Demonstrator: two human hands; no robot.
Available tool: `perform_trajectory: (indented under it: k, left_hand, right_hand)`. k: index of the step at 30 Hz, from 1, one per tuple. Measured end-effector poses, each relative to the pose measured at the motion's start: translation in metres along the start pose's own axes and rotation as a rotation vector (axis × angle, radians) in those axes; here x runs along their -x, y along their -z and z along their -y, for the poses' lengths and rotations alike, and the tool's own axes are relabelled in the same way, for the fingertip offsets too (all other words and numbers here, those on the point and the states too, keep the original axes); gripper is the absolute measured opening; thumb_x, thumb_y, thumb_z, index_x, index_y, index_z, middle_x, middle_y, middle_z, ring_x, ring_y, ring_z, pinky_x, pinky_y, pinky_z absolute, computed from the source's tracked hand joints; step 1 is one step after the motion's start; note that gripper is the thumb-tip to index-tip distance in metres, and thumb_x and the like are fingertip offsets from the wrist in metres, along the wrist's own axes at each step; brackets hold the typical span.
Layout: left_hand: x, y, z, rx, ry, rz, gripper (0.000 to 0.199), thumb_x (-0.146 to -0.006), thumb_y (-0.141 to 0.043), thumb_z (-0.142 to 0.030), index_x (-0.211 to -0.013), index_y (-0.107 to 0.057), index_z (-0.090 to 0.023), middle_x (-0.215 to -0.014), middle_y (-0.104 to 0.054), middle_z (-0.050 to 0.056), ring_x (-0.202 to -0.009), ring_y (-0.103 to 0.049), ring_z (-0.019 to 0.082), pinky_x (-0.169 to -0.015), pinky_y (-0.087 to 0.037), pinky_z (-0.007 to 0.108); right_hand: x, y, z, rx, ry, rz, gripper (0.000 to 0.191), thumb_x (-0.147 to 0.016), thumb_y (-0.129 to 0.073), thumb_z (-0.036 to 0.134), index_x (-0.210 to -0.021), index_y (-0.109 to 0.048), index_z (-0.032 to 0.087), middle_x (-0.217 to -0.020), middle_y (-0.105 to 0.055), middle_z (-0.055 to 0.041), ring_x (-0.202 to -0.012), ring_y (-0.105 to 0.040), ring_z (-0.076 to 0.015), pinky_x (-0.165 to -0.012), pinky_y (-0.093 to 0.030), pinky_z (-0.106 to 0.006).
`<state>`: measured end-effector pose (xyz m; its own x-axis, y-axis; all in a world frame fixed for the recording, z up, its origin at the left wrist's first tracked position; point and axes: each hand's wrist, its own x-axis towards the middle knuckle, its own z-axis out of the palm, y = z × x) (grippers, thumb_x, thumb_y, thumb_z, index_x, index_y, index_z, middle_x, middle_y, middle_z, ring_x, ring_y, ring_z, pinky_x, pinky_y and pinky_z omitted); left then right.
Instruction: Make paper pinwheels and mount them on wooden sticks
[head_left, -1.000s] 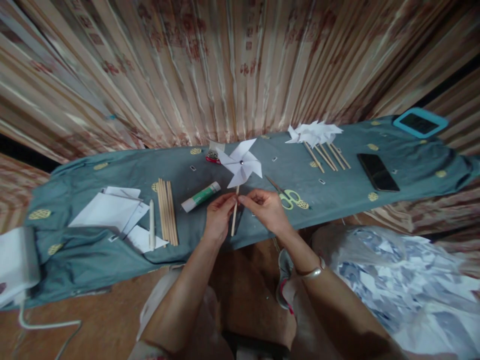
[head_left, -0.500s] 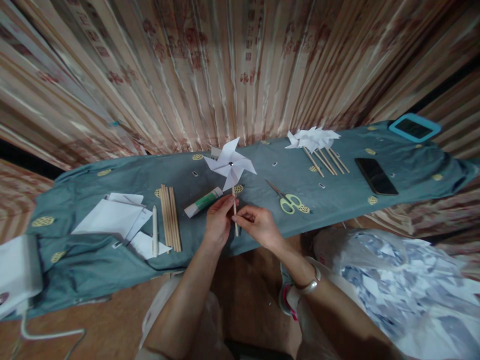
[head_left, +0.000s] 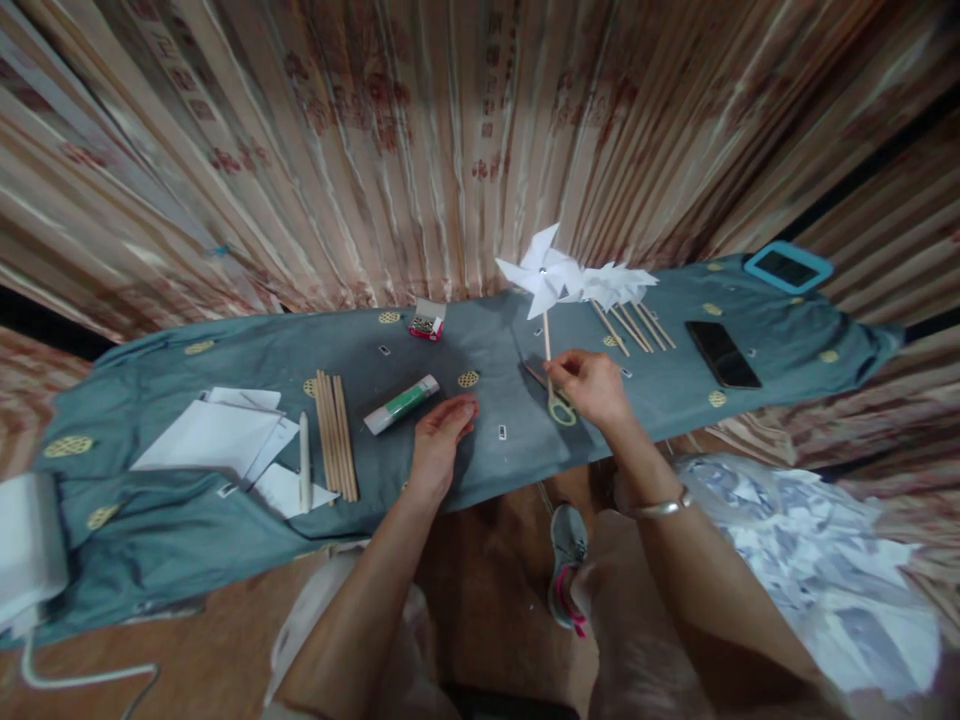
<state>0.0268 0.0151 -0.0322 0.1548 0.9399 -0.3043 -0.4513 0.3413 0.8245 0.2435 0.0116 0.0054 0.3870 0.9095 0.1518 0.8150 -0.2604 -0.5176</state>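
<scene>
My right hand pinches the wooden stick of a white paper pinwheel and holds it upright. The pinwheel's blades overlap the left side of several finished pinwheels lying at the back. Below my right hand lie scissors with light green handles, partly hidden by it. My left hand hovers near the table's front, empty, its fingers loosely curved and open. Nearest to it is a green and white glue stick. Behind the glue stick stands a small red box with its lid up and small pieces inside.
On the left are wooden sticks, a white pen, paper sheets and a white device with a cord. A black phone and blue-framed device lie right. A bag of paper scraps stands below.
My right hand has carried the pinwheel right and away from me, toward the other pinwheels. My left hand has let go of its stick. The red box has come into view.
</scene>
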Motion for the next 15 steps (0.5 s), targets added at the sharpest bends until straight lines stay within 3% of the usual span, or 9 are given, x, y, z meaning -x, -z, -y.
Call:
perform_trajectory:
  k: [4, 9, 15]
  left_hand:
    - [0.001, 0.004, 0.001, -0.037, 0.003, 0.004, 0.037, -0.05, -0.089, -0.037, -0.078, -0.077, -0.017, -0.077, -0.073, 0.004, -0.074, -0.063, 0.013, -0.068, -0.045, 0.024]
    - [0.002, 0.008, -0.001, -0.08, -0.014, -0.013, 0.036, -0.052, -0.087, -0.038, -0.079, -0.077, -0.017, -0.076, -0.073, 0.004, -0.074, -0.064, 0.014, -0.068, -0.045, 0.024]
    - [0.003, 0.01, -0.002, -0.084, -0.024, -0.009, 0.033, -0.055, -0.087, -0.036, -0.08, -0.077, -0.017, -0.077, -0.074, 0.005, -0.074, -0.064, 0.014, -0.069, -0.046, 0.024]
  right_hand:
    - [-0.044, 0.016, -0.028, 0.436, -0.059, 0.082, 0.029, -0.09, -0.053, 0.038, -0.095, -0.075, 0.019, -0.095, -0.077, -0.0101, -0.09, -0.07, -0.0239, -0.068, -0.046, -0.028]
    - [-0.079, 0.016, -0.063, 0.56, -0.111, 0.099, 0.032, -0.091, -0.054, 0.031, -0.1, -0.073, 0.008, -0.103, -0.073, -0.0228, -0.099, -0.069, -0.0314, -0.08, -0.049, -0.035]
    - [-0.1, 0.011, -0.086, 0.632, -0.114, 0.106, 0.037, -0.092, -0.053, 0.032, -0.106, -0.07, 0.002, -0.107, -0.069, -0.0288, -0.104, -0.066, -0.0364, -0.088, -0.05, -0.045]
